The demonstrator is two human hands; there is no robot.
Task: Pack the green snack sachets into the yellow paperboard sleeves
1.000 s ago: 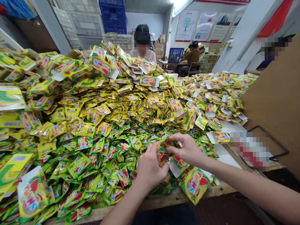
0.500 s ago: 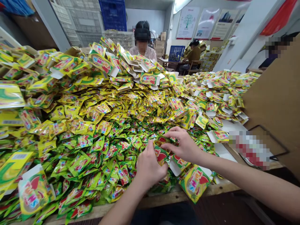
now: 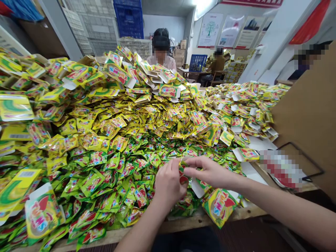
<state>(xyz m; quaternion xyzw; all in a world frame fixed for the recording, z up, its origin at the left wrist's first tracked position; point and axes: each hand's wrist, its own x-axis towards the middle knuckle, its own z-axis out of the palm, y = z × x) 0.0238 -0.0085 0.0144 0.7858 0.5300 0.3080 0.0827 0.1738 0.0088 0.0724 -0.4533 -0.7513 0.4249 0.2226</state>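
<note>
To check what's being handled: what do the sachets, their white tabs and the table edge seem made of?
The sachets look like glossy printed plastic or foil film, given their highlights and crinkles. The white tabs look like matte card with crisp folds, though stiff plastic is possible. The table edge looks like bare, unpainted wood.

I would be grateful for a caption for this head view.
Left hand and right hand pinch a sachet above a heaped pile.
</note>
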